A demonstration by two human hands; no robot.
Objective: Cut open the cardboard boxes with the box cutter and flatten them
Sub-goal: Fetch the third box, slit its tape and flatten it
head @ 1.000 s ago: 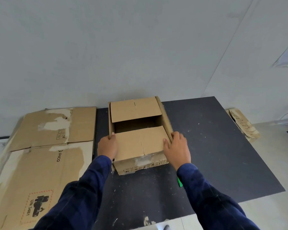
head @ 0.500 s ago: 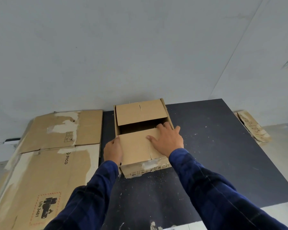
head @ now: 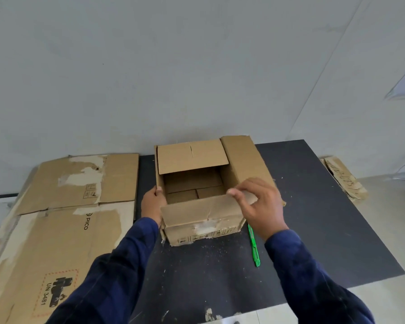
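Note:
A small brown cardboard box [head: 204, 230] stands on a black mat [head: 313, 218], its top open with the flaps raised. My right hand [head: 258, 202] pinches the right corner of the near flap, which is lifted and bent toward me. My left hand [head: 153, 202] grips the box's left wall at its top edge, thumb over the rim. The right flap stands folded outward, and the far flap lies partly over the opening. A green box cutter [head: 253, 245] lies on the mat just right of the box, below my right wrist.
Large flattened cardboard sheets [head: 63, 206] lie on the floor left of the mat. Another folded piece of cardboard [head: 344, 178] rests past the mat's right edge. A grey wall stands close behind the box. Paper scraps dot the mat.
My right hand moved from pressing on the near flap to lifting it by its corner. The right flap has swung outward, the box interior shows, and the green cutter is in view again.

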